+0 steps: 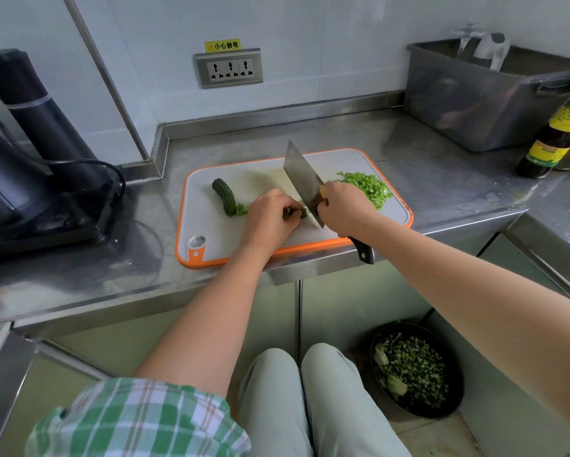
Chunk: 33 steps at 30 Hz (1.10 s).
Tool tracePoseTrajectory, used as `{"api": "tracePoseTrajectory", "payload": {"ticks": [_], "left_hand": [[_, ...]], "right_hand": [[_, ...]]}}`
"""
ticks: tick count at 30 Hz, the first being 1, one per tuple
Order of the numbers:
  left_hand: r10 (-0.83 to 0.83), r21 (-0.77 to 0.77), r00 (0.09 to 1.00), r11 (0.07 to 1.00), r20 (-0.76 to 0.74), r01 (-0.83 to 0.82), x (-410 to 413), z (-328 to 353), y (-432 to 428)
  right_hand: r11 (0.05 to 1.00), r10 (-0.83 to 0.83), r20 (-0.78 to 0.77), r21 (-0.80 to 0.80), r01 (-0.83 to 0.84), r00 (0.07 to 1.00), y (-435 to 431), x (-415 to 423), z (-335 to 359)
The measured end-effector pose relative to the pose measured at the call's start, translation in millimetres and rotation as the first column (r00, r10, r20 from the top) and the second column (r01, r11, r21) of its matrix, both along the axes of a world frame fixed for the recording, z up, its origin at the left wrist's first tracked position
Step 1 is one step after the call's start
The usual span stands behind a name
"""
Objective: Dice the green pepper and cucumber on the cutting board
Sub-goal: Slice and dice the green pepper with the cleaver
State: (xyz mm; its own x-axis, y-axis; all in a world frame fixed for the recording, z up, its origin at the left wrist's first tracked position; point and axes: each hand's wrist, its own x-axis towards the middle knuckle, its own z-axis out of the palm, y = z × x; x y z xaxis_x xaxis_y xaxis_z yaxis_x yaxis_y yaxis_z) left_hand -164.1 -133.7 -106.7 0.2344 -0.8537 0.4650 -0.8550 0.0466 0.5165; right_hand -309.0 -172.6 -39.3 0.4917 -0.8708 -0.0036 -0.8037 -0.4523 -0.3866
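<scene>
A grey cutting board (207, 225) with an orange rim lies on the steel counter. On its left lies a dark green cucumber piece (224, 196). A heap of diced green pepper (369, 186) sits at the board's right. My left hand (270, 216) holds down a small green piece (304, 212) with curled fingers at the board's middle. My right hand (343, 206) grips the handle of a cleaver (301, 176), whose blade stands right beside my left fingers, against the small piece.
A black appliance (39, 166) with a cable stands at the left. A grey tub (481, 97) and a dark sauce bottle (554, 136) stand at the right. On the floor, a black bowl (415, 367) holds chopped greens. A socket strip (228, 69) is on the wall.
</scene>
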Motion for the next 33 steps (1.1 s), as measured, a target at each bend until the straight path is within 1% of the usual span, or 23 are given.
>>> {"api": "tracePoseTrajectory", "payload": {"ticks": [2,8,18,21,23,27,29,33], "left_hand": [[0.004,-0.003,1.000,1.000,-0.004,-0.004,0,0,1],[0.032,-0.006,0.998,0.999,-0.052,-0.032,-1,3,2],[0.026,-0.028,0.997,0.999,-0.069,-0.028,3,0,1],[0.014,-0.030,0.999,0.999,-0.045,-0.016,4,0,1],[0.017,-0.030,1.000,0.999,-0.025,-0.018,3,0,1],[0.029,-0.048,0.999,0.998,-0.020,-0.030,2,-1,1],[0.035,-0.059,0.999,0.998,-0.019,-0.036,1,0,2],[0.044,-0.055,0.999,0.997,-0.017,-0.045,0,1,2]], "right_hand": [[1.000,-0.004,0.025,0.008,0.003,1.000,0,-6,5],[0.998,0.062,-0.072,0.027,-0.060,0.995,9,-7,19],[0.998,0.052,-0.119,0.046,-0.047,0.992,7,3,12],[0.999,0.047,-0.130,0.030,-0.043,0.990,4,9,7],[0.999,0.036,-0.122,0.014,-0.034,0.992,3,13,4],[1.000,0.007,-0.013,0.009,-0.007,1.000,-1,5,2],[1.000,0.013,0.000,0.021,-0.013,1.000,-2,-1,9],[0.997,0.066,-0.093,0.039,-0.062,0.994,2,-4,21]]}}
